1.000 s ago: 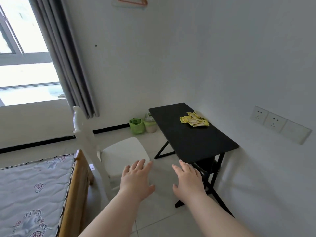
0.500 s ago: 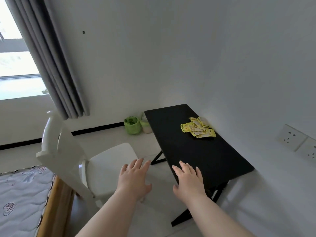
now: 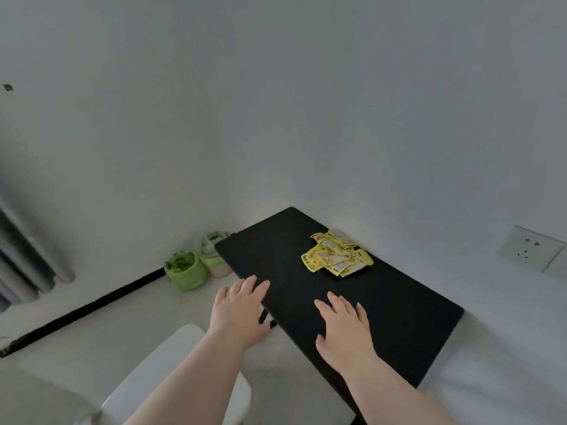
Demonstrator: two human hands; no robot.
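Note:
A small black folding table (image 3: 405, 317) stands against the white wall on the right. A heap of several yellow sachets (image 3: 336, 254) lies on its far half, close to the wall. My left hand (image 3: 239, 311) is stretched forward with fingers straight, over the table's left edge, and holds nothing. My right hand (image 3: 343, 329) hovers flat over the near half of the tabletop, fingers spread and straight, well short of the sachets. Whether either hand touches the table cannot be told.
A white chair seat (image 3: 171, 360) sits below my left forearm. On the floor in the corner stand a green bag (image 3: 185, 271) and a white and green container (image 3: 214, 256). A grey curtain (image 3: 21, 265) hangs at the left; a wall socket (image 3: 529, 248) is at the right.
The view has swung right and closer to the table: window, bed and chair back have left the frame. Both hands, still flat and empty, now reach over the tabletop.

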